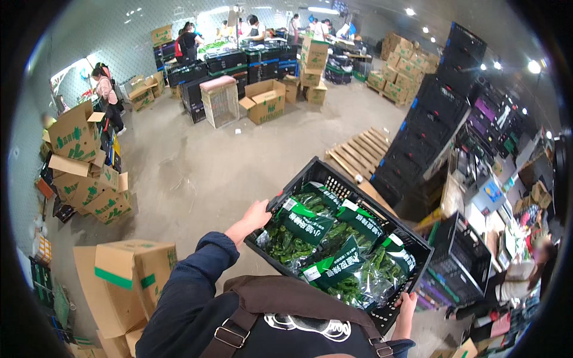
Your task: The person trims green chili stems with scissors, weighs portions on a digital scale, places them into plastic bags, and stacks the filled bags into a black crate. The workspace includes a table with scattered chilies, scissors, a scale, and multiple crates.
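A black plastic crate (365,200) is held up before my body, tilted in the view, with several clear and green bags of green peppers (333,264) lying inside. My left hand (256,218) grips the crate's left end near a small red mark. At the lower right end, my right hand (406,304) holds the crate's other side, its fingers curled over the wall. The bags bear printed writing and white labels. Some of my fingers are hidden by the crate's walls.
A wooden pallet (360,150) lies beyond the crate, beside a tall stack of black crates (429,121). Cardboard boxes stand at the left (89,179) and lower left (134,277). An open carton (268,105) and a wire cage (220,103) stand farther off. Several people work at tables around the room.
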`<action>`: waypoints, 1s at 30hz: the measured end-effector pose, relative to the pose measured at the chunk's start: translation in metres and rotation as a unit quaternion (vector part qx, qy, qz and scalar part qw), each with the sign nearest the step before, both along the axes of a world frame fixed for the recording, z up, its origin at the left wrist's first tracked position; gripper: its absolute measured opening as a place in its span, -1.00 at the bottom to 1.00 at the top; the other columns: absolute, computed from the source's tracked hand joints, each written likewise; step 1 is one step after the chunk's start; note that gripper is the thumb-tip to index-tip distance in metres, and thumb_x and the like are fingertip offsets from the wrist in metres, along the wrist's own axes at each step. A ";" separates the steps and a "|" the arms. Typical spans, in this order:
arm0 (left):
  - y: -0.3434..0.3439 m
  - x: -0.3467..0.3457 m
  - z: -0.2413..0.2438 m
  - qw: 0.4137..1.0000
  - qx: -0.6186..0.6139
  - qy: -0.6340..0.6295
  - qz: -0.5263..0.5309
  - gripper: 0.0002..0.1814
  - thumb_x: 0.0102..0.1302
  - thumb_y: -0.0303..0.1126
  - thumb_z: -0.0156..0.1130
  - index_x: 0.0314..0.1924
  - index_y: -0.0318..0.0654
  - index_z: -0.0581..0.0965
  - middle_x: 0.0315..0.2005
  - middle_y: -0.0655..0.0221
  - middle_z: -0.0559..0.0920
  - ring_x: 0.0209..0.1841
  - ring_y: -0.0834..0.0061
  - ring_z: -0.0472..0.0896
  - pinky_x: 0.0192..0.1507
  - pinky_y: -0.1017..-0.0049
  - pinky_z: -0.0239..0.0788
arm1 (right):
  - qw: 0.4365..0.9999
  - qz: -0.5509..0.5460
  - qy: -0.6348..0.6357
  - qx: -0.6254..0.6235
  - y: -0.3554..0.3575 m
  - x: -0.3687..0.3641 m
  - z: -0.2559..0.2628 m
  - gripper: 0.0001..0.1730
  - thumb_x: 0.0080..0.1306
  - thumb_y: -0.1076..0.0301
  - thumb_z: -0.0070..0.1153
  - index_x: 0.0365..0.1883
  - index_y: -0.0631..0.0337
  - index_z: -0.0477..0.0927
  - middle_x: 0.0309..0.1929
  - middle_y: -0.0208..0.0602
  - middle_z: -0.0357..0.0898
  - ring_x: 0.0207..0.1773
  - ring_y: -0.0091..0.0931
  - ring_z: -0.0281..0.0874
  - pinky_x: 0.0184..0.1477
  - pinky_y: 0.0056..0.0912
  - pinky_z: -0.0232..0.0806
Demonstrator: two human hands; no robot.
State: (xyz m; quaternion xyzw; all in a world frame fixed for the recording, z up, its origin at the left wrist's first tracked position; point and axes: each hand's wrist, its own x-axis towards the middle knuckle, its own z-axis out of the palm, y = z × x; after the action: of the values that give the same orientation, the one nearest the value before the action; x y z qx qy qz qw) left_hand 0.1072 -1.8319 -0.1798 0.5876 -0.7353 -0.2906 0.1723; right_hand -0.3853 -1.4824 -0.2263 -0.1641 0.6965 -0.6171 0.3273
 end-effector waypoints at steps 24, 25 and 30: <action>-0.574 -0.130 -0.026 0.977 -0.018 0.005 -0.215 -0.69 0.16 -0.33 0.16 -0.10 -0.29 0.49 -0.27 -0.12 0.62 -0.13 -0.12 0.60 -0.06 0.05 0.42 | 0.989 -0.150 -0.011 0.005 -0.407 0.011 0.011 -0.88 0.26 0.52 -0.06 -0.28 0.09 0.32 -0.62 -0.56 0.22 -0.70 -0.66 0.15 -0.67 -0.55 0.10; -0.584 -0.152 -0.019 0.972 -0.009 0.000 -0.236 -0.69 0.16 -0.33 0.16 -0.10 -0.29 0.49 -0.26 -0.13 0.62 -0.12 -0.12 0.59 -0.04 0.06 0.41 | 0.985 -0.170 -0.015 0.000 -0.406 0.015 0.017 -0.87 0.25 0.54 -0.07 -0.29 0.09 0.32 -0.63 -0.56 0.22 -0.71 -0.66 0.14 -0.68 -0.56 0.10; -0.657 -0.258 -0.016 0.941 -0.004 0.013 -0.338 -0.66 0.13 -0.38 0.13 -0.06 -0.28 0.52 -0.21 -0.09 0.63 -0.06 -0.07 0.59 0.02 0.09 0.40 | 0.955 -0.298 -0.010 0.001 -0.419 0.025 -0.011 -0.86 0.23 0.53 -0.07 -0.31 0.08 0.32 -0.68 -0.55 0.20 -0.74 -0.65 0.16 -0.73 -0.54 0.09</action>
State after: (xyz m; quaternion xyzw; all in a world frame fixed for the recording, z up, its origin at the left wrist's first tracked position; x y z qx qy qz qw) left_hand -0.1509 -2.4893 -0.1959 0.2998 -0.8895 -0.3363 0.0764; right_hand -0.3603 -1.9012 -0.2370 0.0571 0.7114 -0.6872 0.1357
